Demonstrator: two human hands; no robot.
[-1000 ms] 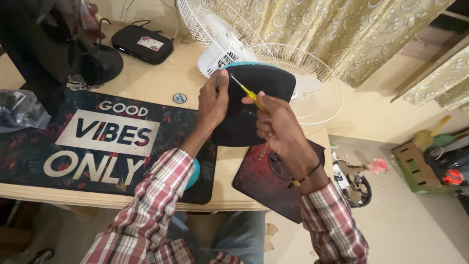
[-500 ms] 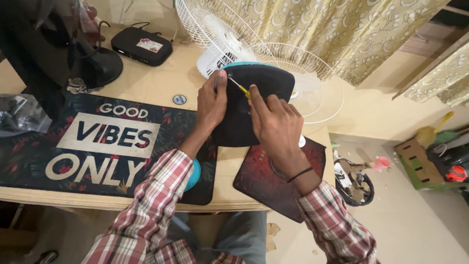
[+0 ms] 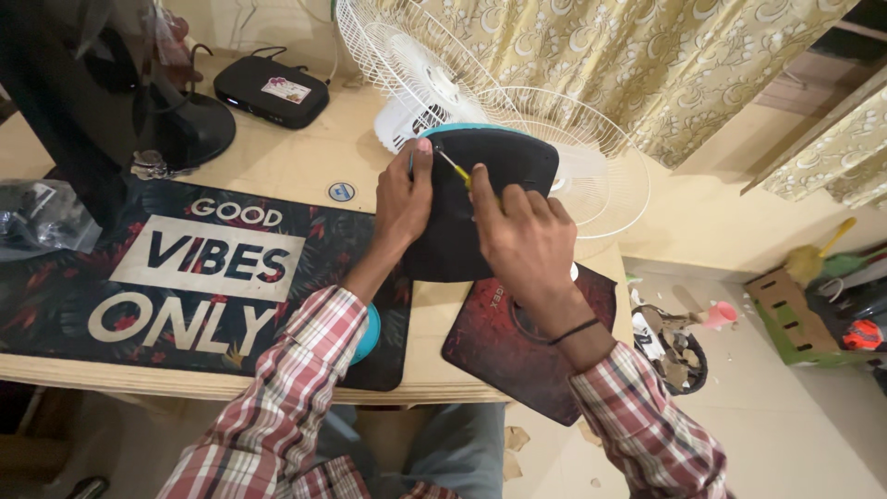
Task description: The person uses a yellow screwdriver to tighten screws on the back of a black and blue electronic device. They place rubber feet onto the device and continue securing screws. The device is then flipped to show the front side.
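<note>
The left hand point(image 3: 403, 199) reaches forward with wrist straight, its grip wrapped on the left edge of a black oval plastic panel with a teal rim point(image 3: 490, 199), thumb on top. The panel stands tilted on the wooden bench point(image 3: 277, 157), before a white wire fan guard point(image 3: 591, 171). The right hand point(image 3: 525, 242) arches over the panel, knuckles up, fingers pinching a slim yellow-handled screwdriver point(image 3: 459, 171) whose tip touches the panel's upper left.

Home room: patterned curtains point(image 3: 591, 55), wooden desk point(image 3: 286, 157), desk mat point(image 3: 185, 268).
</note>
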